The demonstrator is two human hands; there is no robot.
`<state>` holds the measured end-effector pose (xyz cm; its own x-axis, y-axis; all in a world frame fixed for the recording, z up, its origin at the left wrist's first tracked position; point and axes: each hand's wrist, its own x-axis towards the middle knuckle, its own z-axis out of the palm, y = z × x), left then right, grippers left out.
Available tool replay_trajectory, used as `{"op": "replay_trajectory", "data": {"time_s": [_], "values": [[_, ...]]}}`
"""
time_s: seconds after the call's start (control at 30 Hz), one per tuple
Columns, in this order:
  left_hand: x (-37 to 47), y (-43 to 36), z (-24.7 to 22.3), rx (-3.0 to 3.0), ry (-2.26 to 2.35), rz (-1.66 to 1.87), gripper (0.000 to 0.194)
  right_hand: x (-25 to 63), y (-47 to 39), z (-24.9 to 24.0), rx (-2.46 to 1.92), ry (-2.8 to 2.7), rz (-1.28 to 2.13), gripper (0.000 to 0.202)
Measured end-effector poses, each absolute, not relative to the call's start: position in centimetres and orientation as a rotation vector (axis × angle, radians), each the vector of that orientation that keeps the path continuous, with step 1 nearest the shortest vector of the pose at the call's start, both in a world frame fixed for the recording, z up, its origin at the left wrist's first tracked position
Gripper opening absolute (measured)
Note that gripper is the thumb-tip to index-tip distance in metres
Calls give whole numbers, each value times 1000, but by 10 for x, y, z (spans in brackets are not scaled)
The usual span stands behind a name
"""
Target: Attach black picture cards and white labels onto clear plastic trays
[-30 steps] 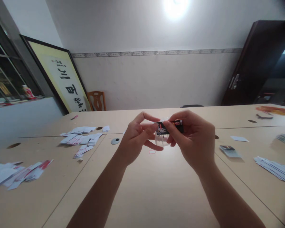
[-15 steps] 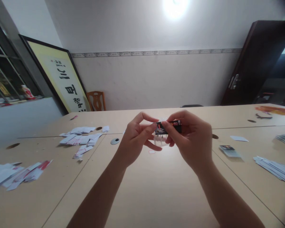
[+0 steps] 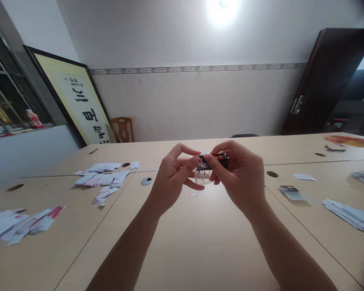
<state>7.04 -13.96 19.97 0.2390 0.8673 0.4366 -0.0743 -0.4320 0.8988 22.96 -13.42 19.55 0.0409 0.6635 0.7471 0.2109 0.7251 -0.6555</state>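
A pale wall (image 3: 182, 101) closes off the room behind a wide, light wooden table (image 3: 206, 242), with paper slips (image 3: 103, 178) spread over its left side. Above the table's middle, the right hand (image 3: 239, 169) and left hand (image 3: 176, 173) meet; the step in hand looks like setting a dark printed strip (image 3: 202, 164) against a clear container (image 3: 202, 178), and the next move seems to call for a steady hold and even thumb pressure. The container sits between the hands, the left hand's thumb and fingers curled about its near-left side. The strip lies across its upper front, pinched under the right thumb, its left end by the left thumb. Below, apart from both hands, lies a small red-edged label (image 3: 193, 195).
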Motion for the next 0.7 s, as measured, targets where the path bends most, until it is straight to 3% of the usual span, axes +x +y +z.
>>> {"op": "replay_trajectory", "data": {"time_s": [0.3,0.7], "values": [[67,-136,198,1787,1006,1471,28,239,-123,193,-768,-1729,488,25],[67,-136,199,1894,1146,1458,24,241,-124,197,-874,-1901,372,16]]}}
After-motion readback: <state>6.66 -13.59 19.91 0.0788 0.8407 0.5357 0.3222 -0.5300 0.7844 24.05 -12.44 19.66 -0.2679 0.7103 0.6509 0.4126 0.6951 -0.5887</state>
